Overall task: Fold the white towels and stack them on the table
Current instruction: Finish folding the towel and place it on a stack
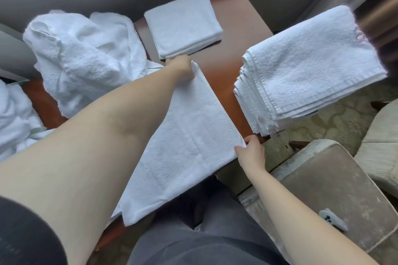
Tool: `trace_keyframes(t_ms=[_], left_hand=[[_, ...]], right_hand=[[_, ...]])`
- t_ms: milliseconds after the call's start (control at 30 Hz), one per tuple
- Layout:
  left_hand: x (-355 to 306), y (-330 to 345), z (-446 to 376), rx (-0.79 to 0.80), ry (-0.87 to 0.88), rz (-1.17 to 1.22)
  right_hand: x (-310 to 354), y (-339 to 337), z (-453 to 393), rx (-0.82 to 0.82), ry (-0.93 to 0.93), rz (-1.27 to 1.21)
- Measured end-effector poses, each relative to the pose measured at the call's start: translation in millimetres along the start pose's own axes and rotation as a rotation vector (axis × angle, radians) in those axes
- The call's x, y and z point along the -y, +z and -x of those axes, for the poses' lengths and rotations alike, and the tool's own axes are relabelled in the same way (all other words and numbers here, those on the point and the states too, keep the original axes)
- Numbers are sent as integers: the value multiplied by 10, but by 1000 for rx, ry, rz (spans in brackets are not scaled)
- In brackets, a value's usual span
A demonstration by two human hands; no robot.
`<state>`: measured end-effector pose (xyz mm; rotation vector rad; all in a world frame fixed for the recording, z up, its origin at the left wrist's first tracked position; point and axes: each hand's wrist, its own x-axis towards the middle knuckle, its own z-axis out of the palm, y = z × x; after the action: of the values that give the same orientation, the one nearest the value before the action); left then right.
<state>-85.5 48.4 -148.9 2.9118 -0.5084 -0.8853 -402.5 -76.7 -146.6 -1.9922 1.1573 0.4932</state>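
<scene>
Grey trousers (193, 241), nearest. White towel (183, 135), flat on brown table (228, 34); left hand (181, 69) pinches its far corner, right hand (252, 153) pinches its near right corner. Folded towel (183, 26) beyond; folded stack (308, 71) right; unfolded heap (86, 56) left.

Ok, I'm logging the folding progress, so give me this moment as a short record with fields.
towel in work: white towel spread on the table, near end hanging over the edge
left hand: grip on its far corner
right hand: pinches its near right corner
folded: small folded towel at the far side; tall stack on the right
unfolded: crumpled pile on the left
</scene>
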Motion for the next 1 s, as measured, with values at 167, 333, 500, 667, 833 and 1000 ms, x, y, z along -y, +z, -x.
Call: trace_keyframes(t_ms=[167,333,500,667,833,1000], left_hand=[[21,-115,4,7,82,198],[-67,-410,129,-18,236,292],[-194,-772,246,-163,332,314],[-155,-1134,396,-193,375,268],[62,-1233,650,-111,309,445],[428,-1143,912,-28,142,768]], right_hand=[[-23,-71,107,-38,-57,-34],[-80,-324,350,-94,-144,-78],[-27,-597,523,-148,-246,-131],[26,-770,643,-230,-345,-137],[121,-745,869,-226,-484,-87],[193,-528,1164,-160,-630,34]])
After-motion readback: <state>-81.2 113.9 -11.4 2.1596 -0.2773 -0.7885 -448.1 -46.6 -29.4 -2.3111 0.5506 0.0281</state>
